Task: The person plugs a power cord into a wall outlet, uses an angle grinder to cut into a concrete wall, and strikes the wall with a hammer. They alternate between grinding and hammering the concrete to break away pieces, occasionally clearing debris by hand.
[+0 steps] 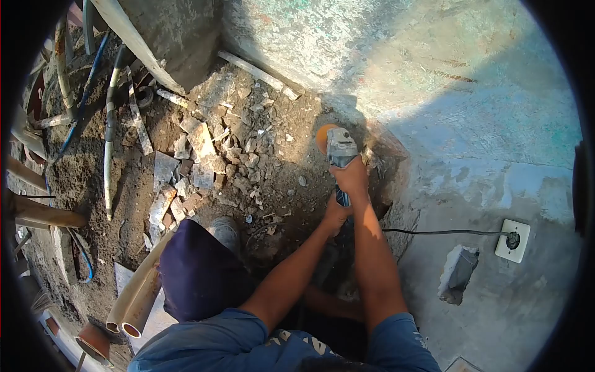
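An angle grinder [341, 147] with a grey gear head and an orange disc [323, 137] points away from me, close over the rubble beside the wall's foot. My right hand [352, 177] is closed round its body just behind the head. Farther back, my left hand [338, 215] wraps the rear of the blue-and-dark body, its fingers partly hidden. A black cord [440, 232] runs right to a white wall socket [513, 240].
Broken tile and brick pieces [201, 146] cover the dirt floor on the left. Pipes [139, 297] lie by my knee [201, 273]. A worn painted wall [434, 93] rises ahead and right, with a recessed box [459, 275] below the socket. Blue tubing [83, 111] hangs far left.
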The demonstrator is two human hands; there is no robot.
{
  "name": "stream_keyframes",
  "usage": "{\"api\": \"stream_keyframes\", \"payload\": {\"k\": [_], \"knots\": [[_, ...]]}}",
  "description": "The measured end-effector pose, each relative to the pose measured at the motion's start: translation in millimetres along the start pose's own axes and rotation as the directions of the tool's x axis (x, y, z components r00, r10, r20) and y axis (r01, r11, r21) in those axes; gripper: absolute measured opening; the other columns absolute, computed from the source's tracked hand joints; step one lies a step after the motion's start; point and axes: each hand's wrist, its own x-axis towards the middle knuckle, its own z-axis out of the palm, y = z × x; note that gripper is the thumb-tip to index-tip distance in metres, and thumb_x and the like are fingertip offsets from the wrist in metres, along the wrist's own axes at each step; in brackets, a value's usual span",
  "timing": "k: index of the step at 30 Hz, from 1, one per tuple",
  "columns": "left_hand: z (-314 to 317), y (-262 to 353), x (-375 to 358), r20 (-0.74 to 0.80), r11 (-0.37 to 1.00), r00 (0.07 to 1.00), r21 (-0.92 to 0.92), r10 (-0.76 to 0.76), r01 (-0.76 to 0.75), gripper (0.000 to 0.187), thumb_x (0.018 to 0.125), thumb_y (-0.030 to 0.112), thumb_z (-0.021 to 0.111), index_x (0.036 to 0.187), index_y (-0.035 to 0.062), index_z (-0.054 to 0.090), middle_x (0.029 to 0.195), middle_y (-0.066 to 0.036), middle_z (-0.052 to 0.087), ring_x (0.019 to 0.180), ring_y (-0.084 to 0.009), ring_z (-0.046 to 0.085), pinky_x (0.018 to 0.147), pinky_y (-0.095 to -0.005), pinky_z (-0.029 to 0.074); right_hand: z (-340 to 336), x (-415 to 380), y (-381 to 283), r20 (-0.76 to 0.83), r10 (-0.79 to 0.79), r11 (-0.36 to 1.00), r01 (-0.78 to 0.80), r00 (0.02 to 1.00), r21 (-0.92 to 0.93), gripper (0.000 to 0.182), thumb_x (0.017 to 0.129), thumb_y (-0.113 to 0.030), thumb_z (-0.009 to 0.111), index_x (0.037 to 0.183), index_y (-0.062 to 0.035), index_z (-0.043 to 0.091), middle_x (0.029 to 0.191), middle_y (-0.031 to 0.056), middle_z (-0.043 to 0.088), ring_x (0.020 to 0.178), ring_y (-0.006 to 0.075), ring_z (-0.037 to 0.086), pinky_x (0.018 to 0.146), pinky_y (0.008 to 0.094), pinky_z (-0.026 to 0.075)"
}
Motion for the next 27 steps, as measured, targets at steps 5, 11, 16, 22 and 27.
{"api": "stream_keyframes", "payload": {"k": [5,11,16,22,27], "knots": [[-0.4,-5.0,28.9,-0.055,0.980,0.987,-0.144,-0.149,0.140,0.059,0.073,0.002,0.076,0.124,0.0019,0.046,0.108,-0.008,0.061,0.093,-0.0177,0.061,0.083,-0.0324,0.050,2.7,22.1,-19.1,0.061,0.057,0.995,-0.052,0.997,-0.083,0.061,0.068,-0.027,0.072,0.110,0.0092,0.048,0.103,0.0290,0.063,0.099,0.0414,0.062,0.085,0.0453,0.050],[3.1,-3.5,47.1,-0.098,0.979,0.984,-0.156,-0.150,0.134,0.060,0.073,0.000,0.075,0.125,0.0021,0.046,0.108,-0.007,0.061,0.094,-0.0173,0.061,0.084,-0.0329,0.049,7.6,45.6,-21.4,0.093,0.079,0.988,-0.065,0.993,-0.139,0.061,0.069,-0.027,0.071,0.112,0.0095,0.047,0.103,0.0295,0.063,0.099,0.0425,0.062,0.086,0.0463,0.049],[4.4,-4.0,57.1,-0.078,0.981,0.989,-0.154,-0.127,0.114,0.068,0.073,0.000,0.075,0.132,0.0033,0.041,0.117,-0.009,0.057,0.102,-0.0178,0.058,0.085,-0.0330,0.049,7.5,56.9,-30.5,0.124,0.130,0.977,-0.106,0.984,-0.183,0.060,0.070,-0.027,0.070,0.112,0.0092,0.046,0.104,0.0311,0.062,0.100,0.0445,0.061,0.087,0.0479,0.049],[3.9,-20.4,66.6,-0.097,0.970,0.983,-0.202,-0.158,0.136,0.066,0.076,0.000,0.074,0.132,0.0025,0.039,0.120,-0.010,0.056,0.106,-0.0188,0.056,0.088,-0.0330,0.048,9.6,62.7,-35.3,0.133,0.117,0.971,-0.085,0.984,-0.223,0.059,0.071,-0.027,0.069,0.112,0.0087,0.045,0.102,0.0317,0.062,0.099,0.0456,0.060,0.086,0.0488,0.049],[5.4,-19.2,70.4,-0.127,0.980,0.980,-0.141,-0.155,0.137,0.065,0.077,0.000,0.073,0.132,0.0022,0.039,0.120,-0.010,0.055,0.105,-0.0185,0.056,0.088,-0.0325,0.048,14.0,66.9,-30.1,0.095,0.033,0.980,-0.013,0.995,-0.200,0.058,0.070,-0.027,0.070,0.107,0.0091,0.045,0.100,0.0321,0.062,0.096,0.0468,0.060,0.084,0.0501,0.049]]}}
